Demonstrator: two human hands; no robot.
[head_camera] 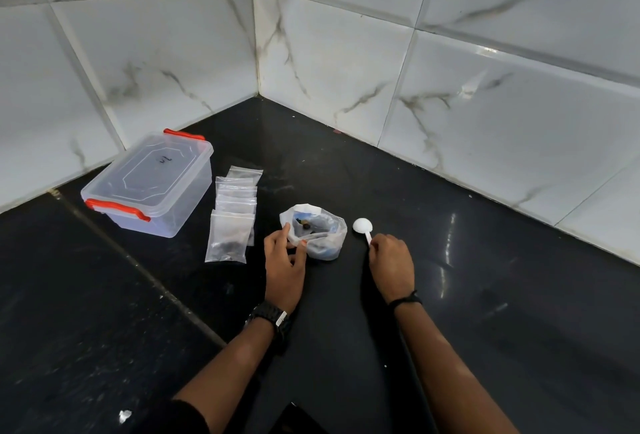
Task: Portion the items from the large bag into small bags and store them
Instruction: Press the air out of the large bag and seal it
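Note:
The large clear bag (320,237) stands open on the black counter, with dark items inside. My left hand (284,260) pinches its near-left rim between thumb and fingers. A white plastic spoon (363,226) lies just right of the bag, bowl pointing away from me. My right hand (391,260) holds the end of its handle. Several small clear zip bags (233,211) lie in an overlapping row left of the large bag; the nearest one has dark items in it.
A clear plastic storage box (152,187) with a shut lid and orange latches sits at the far left near the wall. White marble-pattern tiled walls meet in a corner behind. The black counter (485,295) spreads out to the right and towards me.

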